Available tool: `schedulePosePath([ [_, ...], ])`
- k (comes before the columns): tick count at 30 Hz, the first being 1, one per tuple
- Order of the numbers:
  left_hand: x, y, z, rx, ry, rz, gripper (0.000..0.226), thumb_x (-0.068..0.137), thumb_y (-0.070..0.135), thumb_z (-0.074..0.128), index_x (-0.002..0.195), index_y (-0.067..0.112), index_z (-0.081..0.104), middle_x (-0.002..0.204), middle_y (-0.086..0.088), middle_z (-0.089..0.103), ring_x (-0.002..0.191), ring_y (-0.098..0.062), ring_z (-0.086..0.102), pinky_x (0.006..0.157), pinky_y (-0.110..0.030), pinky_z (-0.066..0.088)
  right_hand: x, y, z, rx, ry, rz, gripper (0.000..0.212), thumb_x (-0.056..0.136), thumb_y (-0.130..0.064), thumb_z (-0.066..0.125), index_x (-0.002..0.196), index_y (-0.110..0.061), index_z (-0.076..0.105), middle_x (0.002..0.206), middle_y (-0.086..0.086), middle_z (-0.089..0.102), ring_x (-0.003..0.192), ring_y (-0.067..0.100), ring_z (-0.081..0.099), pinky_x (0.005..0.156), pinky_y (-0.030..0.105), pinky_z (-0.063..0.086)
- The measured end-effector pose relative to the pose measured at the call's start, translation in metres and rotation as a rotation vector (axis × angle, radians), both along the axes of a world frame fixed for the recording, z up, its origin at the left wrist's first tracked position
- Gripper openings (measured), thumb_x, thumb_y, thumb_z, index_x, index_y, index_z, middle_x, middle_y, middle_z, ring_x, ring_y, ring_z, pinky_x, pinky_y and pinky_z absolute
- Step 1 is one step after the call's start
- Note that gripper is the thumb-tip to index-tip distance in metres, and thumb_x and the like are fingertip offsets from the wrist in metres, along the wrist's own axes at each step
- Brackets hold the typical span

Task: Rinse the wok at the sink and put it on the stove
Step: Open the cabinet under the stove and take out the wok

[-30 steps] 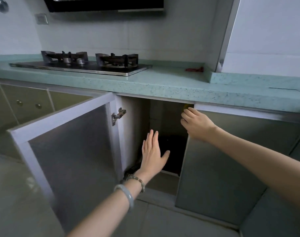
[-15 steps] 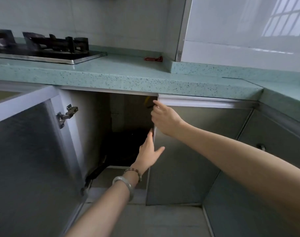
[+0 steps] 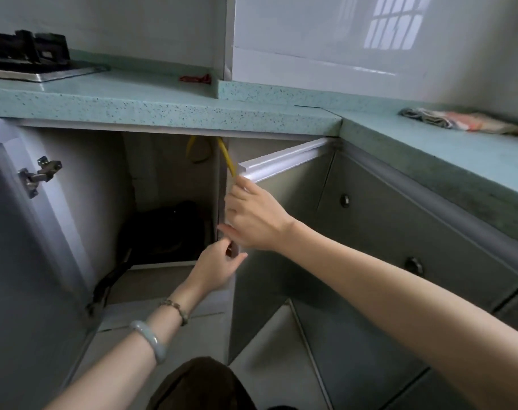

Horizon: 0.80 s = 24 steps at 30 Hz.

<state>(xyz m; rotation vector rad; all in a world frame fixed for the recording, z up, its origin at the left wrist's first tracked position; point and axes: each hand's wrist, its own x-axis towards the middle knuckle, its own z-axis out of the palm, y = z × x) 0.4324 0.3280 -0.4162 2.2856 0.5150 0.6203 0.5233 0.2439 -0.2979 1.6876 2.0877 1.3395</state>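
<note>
A dark wok (image 3: 166, 229) lies deep inside the open cabinet under the counter, dim and hard to make out; its long black handle (image 3: 111, 276) pokes out toward the left door. My right hand (image 3: 252, 217) grips the free edge of the right cabinet door (image 3: 281, 184), which stands partly open. My left hand (image 3: 219, 267), with a pale bangle and a bead bracelet on the wrist, curls around the same edge just below. The gas stove (image 3: 30, 60) sits on the counter at the upper left. No sink is in view.
The left cabinet door (image 3: 30, 247) stands wide open, its hinge exposed. A yellow hose (image 3: 226, 158) hangs inside under the teal counter (image 3: 163, 105). A folded cloth (image 3: 464, 121) lies on the right counter. Knobbed doors (image 3: 399, 232) fill the right side.
The right door has swung further open under my right hand. My left hand rose from the cabinet opening to the door's edge. The view shifted right and lower.
</note>
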Motion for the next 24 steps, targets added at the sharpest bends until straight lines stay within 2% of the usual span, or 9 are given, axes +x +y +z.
schedulePosePath([
  [3,0.003,-0.027,0.009,0.123,0.115,-0.093,0.024,0.088,0.035,0.063,0.072,0.028,0.046,0.067,0.015,0.052,0.061,-0.001,0.053,0.058,-0.012,0.035,0.003,-0.041,-0.002,0.045,0.030,0.046,0.039,0.088,-0.033,0.054,0.065,-0.007,0.072,0.070,0.006,0.065,0.079,0.026,0.061,0.099,0.040,0.035],
  [5,0.007,-0.044,0.014,0.153,0.163,-0.190,0.022,0.089,0.041,0.060,0.082,0.024,0.048,0.078,0.012,0.056,0.073,-0.004,0.055,0.066,-0.016,0.039,0.007,-0.070,-0.001,0.037,0.027,0.042,0.038,0.089,-0.031,0.053,0.065,-0.007,0.070,0.071,0.007,0.064,0.081,0.028,0.060,0.098,0.042,0.041],
  [9,0.026,-0.076,0.018,0.156,0.163,-0.350,0.027,0.090,0.044,0.057,0.106,0.022,0.055,0.099,0.004,0.067,0.091,-0.011,0.064,0.081,-0.032,0.053,0.010,-0.127,-0.012,0.075,0.097,-0.027,0.035,0.090,-0.023,0.045,0.073,-0.005,0.071,0.081,0.011,0.066,0.093,0.031,0.060,0.105,0.046,0.040],
  [13,0.047,-0.124,0.013,0.103,0.078,-0.463,0.027,0.094,0.035,0.054,0.119,0.025,0.049,0.107,0.007,0.065,0.096,-0.008,0.062,0.086,-0.027,0.051,0.014,-0.174,-0.019,0.185,0.128,-0.185,0.041,0.095,-0.014,0.036,0.076,-0.004,0.070,0.086,0.013,0.067,0.101,0.034,0.061,0.109,0.048,0.037],
  [15,0.059,-0.143,0.007,0.096,0.033,-0.486,0.024,0.095,0.035,0.053,0.116,0.025,0.048,0.105,0.007,0.065,0.091,-0.007,0.063,0.080,-0.026,0.052,0.019,-0.190,-0.024,0.225,0.154,-0.287,0.040,0.096,-0.012,0.036,0.075,-0.005,0.069,0.088,0.014,0.067,0.104,0.036,0.062,0.112,0.048,0.031],
  [17,0.072,-0.156,0.001,0.069,0.017,-0.523,0.023,0.095,0.036,0.052,0.113,0.023,0.048,0.103,0.002,0.065,0.087,-0.010,0.065,0.073,-0.026,0.053,0.027,-0.206,-0.030,0.230,0.146,-0.370,0.042,0.098,-0.015,0.033,0.081,-0.004,0.071,0.099,0.016,0.068,0.114,0.036,0.058,0.109,0.050,0.029],
  [20,0.090,-0.170,0.002,0.081,-0.001,-0.564,0.011,0.094,0.033,0.054,0.100,0.025,0.049,0.095,0.004,0.062,0.079,-0.007,0.061,0.064,-0.014,0.043,0.033,-0.228,-0.030,0.156,0.084,-0.531,0.036,0.088,-0.016,0.039,0.085,-0.005,0.074,0.114,0.017,0.067,0.125,0.034,0.050,0.110,0.051,0.024],
  [21,0.096,-0.173,0.001,0.079,-0.008,-0.579,0.008,0.094,0.033,0.054,0.095,0.029,0.048,0.093,0.006,0.061,0.077,-0.006,0.060,0.064,-0.014,0.043,0.034,-0.234,-0.029,0.140,0.072,-0.581,0.035,0.083,-0.017,0.041,0.086,-0.006,0.074,0.117,0.017,0.066,0.126,0.033,0.049,0.111,0.052,0.022],
  [24,0.113,-0.184,-0.001,0.060,-0.028,-0.615,0.020,0.093,0.032,0.057,0.085,0.039,0.040,0.087,0.007,0.059,0.074,-0.009,0.059,0.065,-0.024,0.047,0.038,-0.246,-0.029,0.132,0.059,-0.672,0.034,0.075,-0.017,0.046,0.091,-0.007,0.075,0.122,0.016,0.064,0.128,0.032,0.048,0.112,0.054,0.018],
])
